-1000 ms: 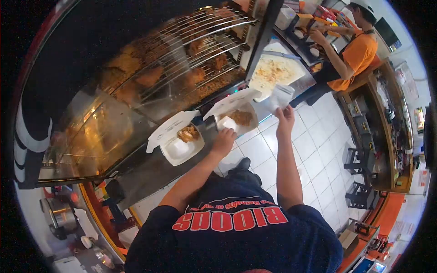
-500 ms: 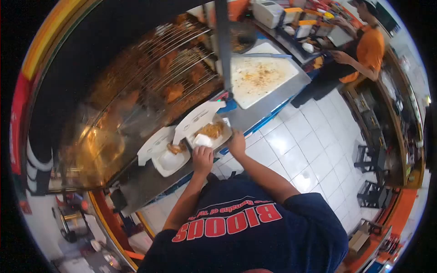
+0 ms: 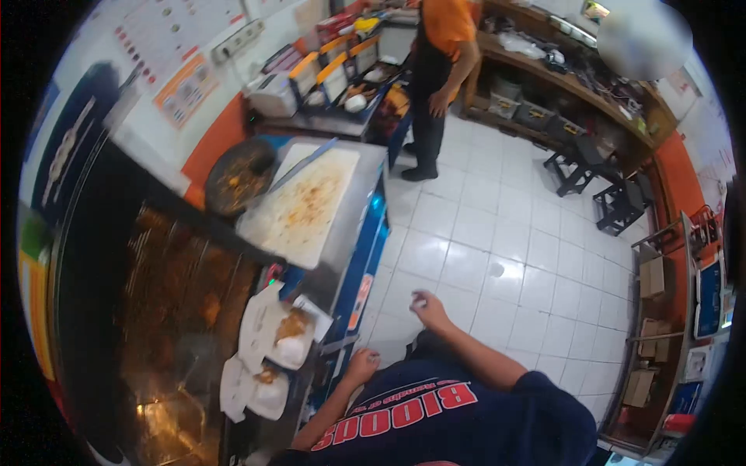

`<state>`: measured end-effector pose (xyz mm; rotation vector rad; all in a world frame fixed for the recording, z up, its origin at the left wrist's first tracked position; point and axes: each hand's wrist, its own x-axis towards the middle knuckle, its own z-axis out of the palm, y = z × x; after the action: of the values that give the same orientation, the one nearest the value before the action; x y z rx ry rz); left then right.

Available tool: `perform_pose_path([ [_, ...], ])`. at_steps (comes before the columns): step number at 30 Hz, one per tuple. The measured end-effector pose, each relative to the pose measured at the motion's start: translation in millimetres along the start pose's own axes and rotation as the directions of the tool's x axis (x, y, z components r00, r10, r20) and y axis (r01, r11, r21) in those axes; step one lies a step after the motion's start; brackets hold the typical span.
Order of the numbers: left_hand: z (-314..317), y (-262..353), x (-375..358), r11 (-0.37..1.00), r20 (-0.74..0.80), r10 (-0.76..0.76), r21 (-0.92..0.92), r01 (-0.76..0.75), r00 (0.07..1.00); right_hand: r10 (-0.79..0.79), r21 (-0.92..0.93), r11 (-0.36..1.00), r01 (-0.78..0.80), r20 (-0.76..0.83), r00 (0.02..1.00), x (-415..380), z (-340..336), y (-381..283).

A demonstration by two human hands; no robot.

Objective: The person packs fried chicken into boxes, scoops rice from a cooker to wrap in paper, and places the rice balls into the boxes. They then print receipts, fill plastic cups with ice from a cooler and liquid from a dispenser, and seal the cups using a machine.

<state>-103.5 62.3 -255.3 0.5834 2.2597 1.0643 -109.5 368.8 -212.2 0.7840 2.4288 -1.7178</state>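
Takeout boxes sit lids-open at lower left, food inside. Your left hand is nearest, fingers loosely curled; your right hand is out over the floor, fingers bent, can't tell if they're pinching anything. Imo handle those by the outer walls, lightly, since the boxes look crowded together.

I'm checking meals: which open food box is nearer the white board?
The upper box in view; the lower box lies farther from the board.
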Motion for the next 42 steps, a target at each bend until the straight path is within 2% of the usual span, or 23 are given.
perform_pose_path([
  [3, 57, -47, 63, 0.927, 0.341, -0.33, -0.059, 0.371, 0.88, 0.004, 0.117, 0.992, -0.053, 0.382, 0.924, -19, -72, 34],
  [4, 77, -53, 86, 0.878, 0.466, -0.401, -0.049, 0.476, 0.788, -0.114, 0.171, 0.985, 0.027, 0.522, 0.845, -29, -105, 20],
  [6, 110, -50, 127, 0.869, 0.455, -0.47, 0.088, 0.486, 0.757, -0.189, 0.284, 0.957, -0.064, 0.773, 0.606, -41, -157, 2],
  [8, 102, -21, 179, 0.849, 0.437, -0.528, 0.242, 0.47, 0.728, -0.332, 0.349, 0.933, 0.084, 0.751, 0.571, -19, -190, 29],
  [10, 109, 34, 242, 0.878, 0.291, -0.369, 0.421, 0.228, 0.883, -0.139, 0.32, 0.917, -0.24, 0.817, 0.559, -19, -243, 14],
  [11, 105, 70, 261, 0.914, 0.305, -0.308, 0.356, 0.192, 0.901, -0.213, 0.407, 0.87, -0.278, 0.819, 0.533, -19, -274, -23],
  [12, 106, 86, 291, 0.914, 0.465, -0.368, 0.342, 0.22, 0.805, -0.201, 0.417, 0.863, -0.285, 0.801, 0.565, -8, -291, -27],
  [14, 119, 118, 328, 0.803, 0.596, -0.556, 0.205, 0.559, 0.58, -0.399, 0.536, 0.825, -0.177, 0.775, 0.49, 21, -322, -30],
  [15, 127, 129, 351, 0.81, 0.61, -0.549, 0.221, 0.543, 0.571, -0.383, 0.509, 0.841, -0.183, 0.799, 0.463, 41, -336, -26],
  [17, 159, 100, 403, 0.66, 0.601, -0.613, 0.032, 0.751, 0.513, -0.304, 0.443, 0.879, -0.179, 0.807, 0.506, 78, -365, -23],
  [20, 192, 119, 476, 0.552, 0.655, -0.607, -0.059, 0.832, 0.45, -0.151, 0.331, 0.918, -0.22, 0.801, 0.579, 146, -427, -3],
  [23, 220, 153, 571, 0.485, 0.689, -0.594, -0.105, 0.868, 0.415, -0.031, 0.356, 0.902, -0.244, 0.617, 0.786, 222, -496, 40],
  [24, 224, 167, 606, 0.466, 0.698, -0.59, -0.116, 0.877, 0.406, -0.03, 0.367, 0.898, -0.243, 0.602, 0.798, 242, -516, 54],
  [25, 228, 185, 646, 0.453, 0.709, -0.579, -0.132, 0.882, 0.403, 0.173, 0.333, 0.876, -0.348, 0.456, 0.873, 268, -541, 68],
  [26, 230, 203, 689, 0.45, 0.717, -0.567, -0.141, 0.882, 0.404, 0.373, 0.321, 0.831, -0.454, 0.284, 0.883, 296, -569, 80],
  [28, 240, 239, 773, 0.456, 0.732, -0.536, -0.169, 0.874, 0.421, 0.426, 0.175, 0.893, -0.415, -0.03, 0.904, 342, -632, 107],
  [29, 247, 258, 815, 0.476, 0.715, -0.537, -0.182, 0.86, 0.449, 0.401, 0.318, 0.881, -0.351, -0.105, 0.91, 365, -663, 128],
  [31, 258, 322, 898, 0.603, 0.472, -0.615, -0.233, 0.763, 0.631, 0.451, 0.631, 0.728, -0.267, -0.148, 0.88, 398, -744, 115],
  [33, 275, 363, 1000, 0.643, 0.32, -0.6, -0.351, 0.68, 0.733, 0.5, 0.691, 0.698, -0.188, -0.283, 0.818, 425, -812, 114],
  [35, 288, 428, 1094, 0.822, 0.213, -0.478, -0.233, 0.52, 0.852, 0.56, 0.684, 0.708, -0.174, -0.396, 0.728, 457, -868, 140],
  [38, 321, 507, 1214, 0.912, 0.179, -0.372, -0.116, 0.394, 0.911, 0.677, 0.739, 0.633, -0.229, -0.385, 0.627, 510, -949, 168],
  [40, 347, 550, 1283, 0.98, 0.204, -0.169, 0.141, 0.142, 0.964, 0.694, 0.753, 0.61, -0.247, -0.357, 0.625, 551, -1002, 188],
  [42, 363, 592, 1320, 0.972, 0.224, -0.112, 0.228, 0.06, 0.968, 0.679, 0.773, 0.597, -0.217, -0.342, 0.65, 593, -1058, 209],
])
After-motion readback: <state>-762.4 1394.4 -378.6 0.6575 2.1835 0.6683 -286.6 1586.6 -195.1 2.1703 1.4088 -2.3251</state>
